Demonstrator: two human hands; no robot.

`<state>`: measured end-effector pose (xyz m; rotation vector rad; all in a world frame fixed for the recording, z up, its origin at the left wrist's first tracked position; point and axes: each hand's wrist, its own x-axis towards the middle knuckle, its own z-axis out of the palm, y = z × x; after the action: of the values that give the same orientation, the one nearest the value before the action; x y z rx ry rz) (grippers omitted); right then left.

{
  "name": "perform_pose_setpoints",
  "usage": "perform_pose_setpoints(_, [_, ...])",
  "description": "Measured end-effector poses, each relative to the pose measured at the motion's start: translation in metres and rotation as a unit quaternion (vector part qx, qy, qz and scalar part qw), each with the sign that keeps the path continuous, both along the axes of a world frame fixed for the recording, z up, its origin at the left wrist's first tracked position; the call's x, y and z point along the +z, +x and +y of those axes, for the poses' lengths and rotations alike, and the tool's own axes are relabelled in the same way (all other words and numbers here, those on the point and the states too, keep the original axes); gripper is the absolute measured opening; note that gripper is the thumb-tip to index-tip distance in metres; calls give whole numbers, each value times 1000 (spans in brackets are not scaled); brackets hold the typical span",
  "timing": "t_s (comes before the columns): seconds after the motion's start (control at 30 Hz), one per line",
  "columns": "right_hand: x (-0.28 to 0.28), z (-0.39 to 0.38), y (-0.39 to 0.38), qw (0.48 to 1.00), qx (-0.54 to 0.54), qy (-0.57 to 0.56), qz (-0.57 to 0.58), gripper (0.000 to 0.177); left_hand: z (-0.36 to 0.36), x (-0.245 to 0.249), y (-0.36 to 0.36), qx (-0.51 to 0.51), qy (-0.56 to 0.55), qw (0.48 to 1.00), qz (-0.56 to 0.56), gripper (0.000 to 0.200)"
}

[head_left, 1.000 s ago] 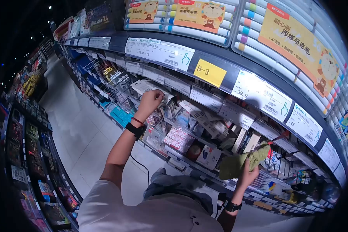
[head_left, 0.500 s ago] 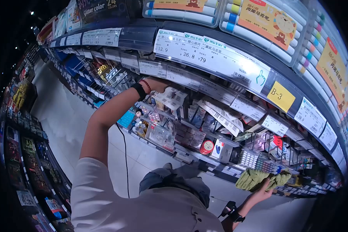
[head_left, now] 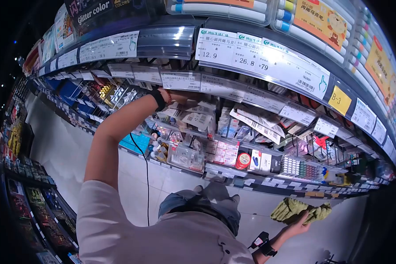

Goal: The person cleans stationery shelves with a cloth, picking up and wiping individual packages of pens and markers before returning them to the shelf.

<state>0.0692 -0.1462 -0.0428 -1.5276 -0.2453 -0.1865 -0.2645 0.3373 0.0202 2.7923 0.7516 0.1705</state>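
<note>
My left hand (head_left: 177,97) reaches into the shelf below the row of price labels (head_left: 181,82), beside white barcode cards (head_left: 198,116). Its fingers are hidden behind the shelf edge and the labels. A black band and a red bracelet circle that wrist. At the lower right, away from the shelf, my right hand (head_left: 298,224) is closed on a crumpled green cloth (head_left: 290,210), which hangs out on both sides of the fingers.
Marker boxes (head_left: 321,20) stand on the top shelf above a yellow B-3 tag (head_left: 339,100). Lower down are a red round tin (head_left: 243,160) and a clear box (head_left: 185,157). A black cable (head_left: 147,185) hangs beside my body. Another shelf (head_left: 39,211) stands at the left.
My left hand has gone deeper behind the shelf edge. My right hand with the green cloth now appears lower, apart from the shelf. The view has shifted.
</note>
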Motion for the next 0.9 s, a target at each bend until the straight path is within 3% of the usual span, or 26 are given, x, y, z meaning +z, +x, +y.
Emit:
perform_pose_setpoints(0.37, [11,-17,-22,999,-42,1,28,30,0,-2,-6,42,-12,997,-67,36])
perform_pose_setpoints(0.53, [10,-20,-18,999,-37,-15,10,28,-9,4,-16,15,121,992,14,37])
perform_pose_setpoints(0.63, [12,-15,-20,999,-34,-4,1,27,-6,-7,-23,-11,148,989,-26,38])
perform_pose_setpoints(0.73, [7,-14,-14,999,-32,-10,-13,26,-26,12,-28,6,72,995,-74,38])
perform_pose_setpoints(0.77, [3,-15,-9,999,-30,-22,-13,25,-19,1,-35,4,144,989,-37,37])
perform_pose_setpoints(0.9, [21,4,-12,998,1,-68,13,26,-55,30,-29,85,171,981,-39,31])
